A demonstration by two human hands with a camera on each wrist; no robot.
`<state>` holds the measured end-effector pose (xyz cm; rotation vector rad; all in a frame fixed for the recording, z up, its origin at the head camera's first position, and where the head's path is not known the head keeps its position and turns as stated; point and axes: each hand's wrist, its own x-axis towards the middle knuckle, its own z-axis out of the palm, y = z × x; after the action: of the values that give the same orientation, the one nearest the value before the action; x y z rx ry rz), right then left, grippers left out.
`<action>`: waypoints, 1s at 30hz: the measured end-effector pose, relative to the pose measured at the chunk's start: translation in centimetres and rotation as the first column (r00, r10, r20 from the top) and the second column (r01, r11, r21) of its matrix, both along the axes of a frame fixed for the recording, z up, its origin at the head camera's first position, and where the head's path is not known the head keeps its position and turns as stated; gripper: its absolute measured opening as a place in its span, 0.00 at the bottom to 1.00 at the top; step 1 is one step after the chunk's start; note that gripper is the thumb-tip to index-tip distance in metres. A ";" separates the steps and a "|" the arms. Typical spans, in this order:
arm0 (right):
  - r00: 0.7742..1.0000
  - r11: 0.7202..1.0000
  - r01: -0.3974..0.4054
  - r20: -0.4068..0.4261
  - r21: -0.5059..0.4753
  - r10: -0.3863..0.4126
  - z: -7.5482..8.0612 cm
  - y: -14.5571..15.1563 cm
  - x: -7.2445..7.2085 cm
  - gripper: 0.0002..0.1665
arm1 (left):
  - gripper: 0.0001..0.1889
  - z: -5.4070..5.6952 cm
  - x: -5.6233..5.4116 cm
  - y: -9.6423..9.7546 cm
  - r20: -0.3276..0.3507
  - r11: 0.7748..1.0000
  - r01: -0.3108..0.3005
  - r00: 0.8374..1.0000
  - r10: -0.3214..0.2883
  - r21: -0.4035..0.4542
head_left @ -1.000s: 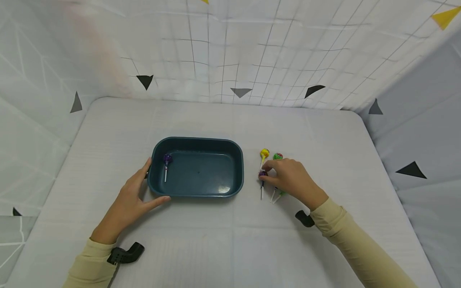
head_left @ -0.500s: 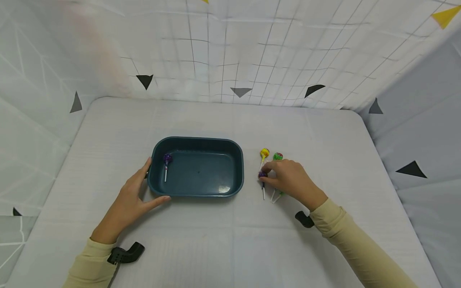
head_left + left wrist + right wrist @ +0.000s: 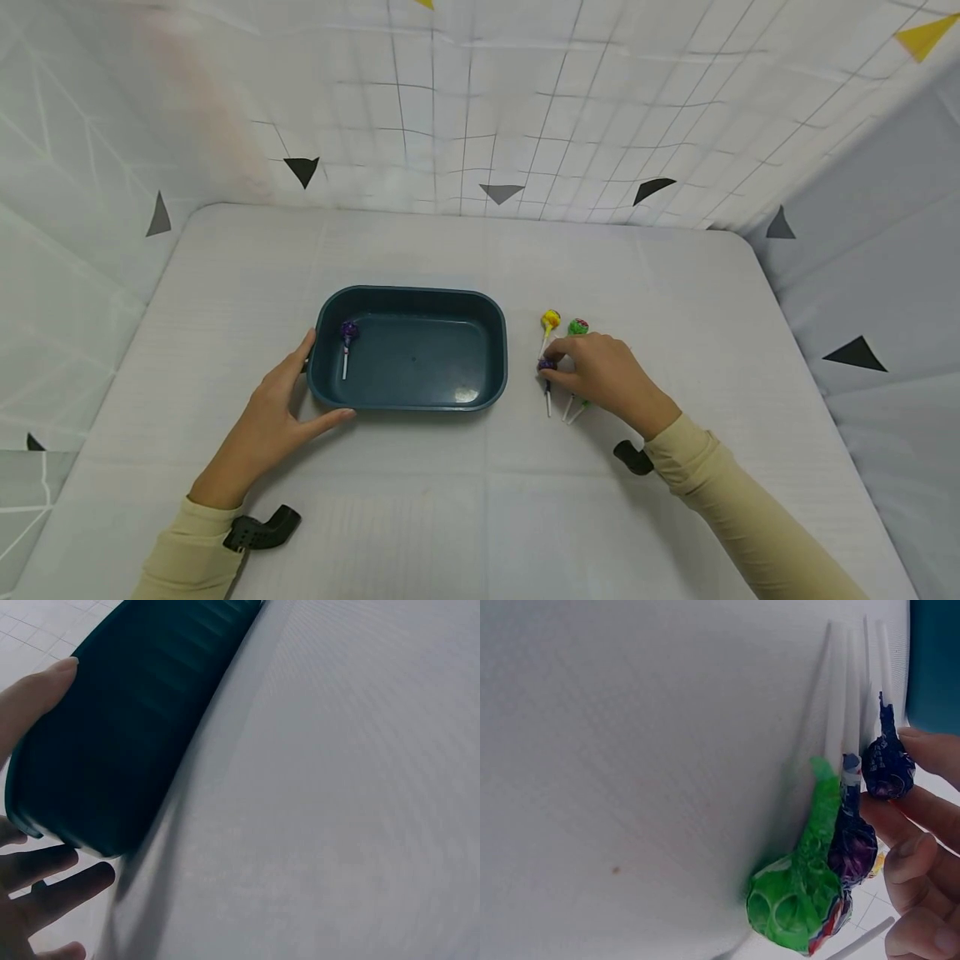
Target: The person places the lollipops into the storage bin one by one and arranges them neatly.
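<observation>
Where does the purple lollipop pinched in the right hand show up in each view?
Head: the purple lollipop is right of centre, pinched by the right hand.
Left wrist: not in this picture.
Right wrist: the purple lollipop is toward the upper right, stick pointing up.
Shared landmark: the dark teal tray, seen in all three views.

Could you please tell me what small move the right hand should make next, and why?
Probably lift the pinched lollipop leftward to the tray: the right hand has its purple head between thumb and fingers, another purple lollipop already lies in the tray, and the left hand is at the tray's left end.
</observation>
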<state>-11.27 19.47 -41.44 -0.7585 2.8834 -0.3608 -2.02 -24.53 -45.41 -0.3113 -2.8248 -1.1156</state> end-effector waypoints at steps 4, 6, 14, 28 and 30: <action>1.000 1.000 0.000 -0.006 -0.002 0.000 0.0 0.0 0.0 0.14 | 0.65 0.0 0.0 0.0 -0.001 1.000 -0.001 1.000 0.001 -0.001; 1.000 1.000 -0.001 -0.007 -0.003 0.001 0.0 0.0 0.0 0.14 | 0.65 -0.1 0.0 0.0 0.002 1.000 -0.002 1.000 0.002 -0.003; 1.000 1.000 -0.007 -0.015 -0.001 0.006 0.1 0.0 0.0 0.13 | 0.66 -0.3 -0.1 -0.1 -0.010 1.000 0.002 1.000 -0.002 -0.004; 1.000 1.000 -0.005 -0.024 0.001 0.005 0.8 -0.2 -0.2 0.13 | 0.66 -0.2 0.0 -0.2 -0.013 1.000 0.003 1.000 -0.003 -0.009; 0.999 1.000 -0.009 -0.037 -0.002 0.009 1.0 -0.3 -0.3 0.12 | 0.66 -0.2 0.0 -0.2 -0.019 1.000 0.006 1.000 -0.006 -0.009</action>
<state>-11.55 19.22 -40.44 -0.7868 2.9132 -0.3528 -2.04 -24.69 -45.62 -0.3289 -2.8150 -1.0958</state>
